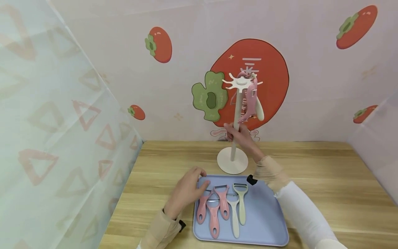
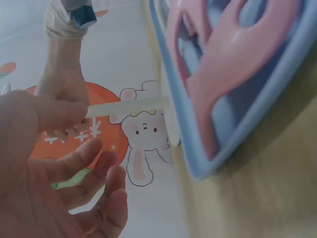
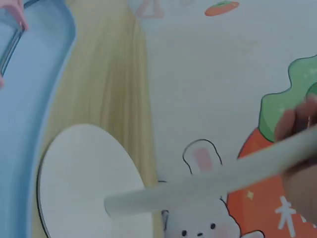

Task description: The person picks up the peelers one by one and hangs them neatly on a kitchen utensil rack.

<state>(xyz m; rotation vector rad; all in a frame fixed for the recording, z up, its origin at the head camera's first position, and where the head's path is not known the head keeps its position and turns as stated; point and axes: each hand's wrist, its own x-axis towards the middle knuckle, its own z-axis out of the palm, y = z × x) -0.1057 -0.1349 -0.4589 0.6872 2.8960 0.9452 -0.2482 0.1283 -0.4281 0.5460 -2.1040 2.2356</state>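
A white stand (image 1: 238,107) rises behind the tray, with a round base and a ring of hooks on top. My right hand (image 1: 244,136) grips its pole below the hooks. Pink peelers (image 1: 250,100) and a white-handled one (image 1: 259,110) hang on the right side of the rack. My left hand (image 1: 188,188) is at the far left corner of the blue tray (image 1: 264,214), its fingers loosely bent and holding nothing. On the tray lie three pink peelers (image 1: 214,221), a white peeler (image 1: 235,221) and a pale green peeler (image 1: 242,211).
The tray sits on a wooden table (image 1: 317,180), just in front of the stand's base (image 1: 224,164). A wall covering with printed tomatoes (image 1: 161,45) stands close behind the stand. Another patterned sheet (image 1: 62,131) borders the table on the left.
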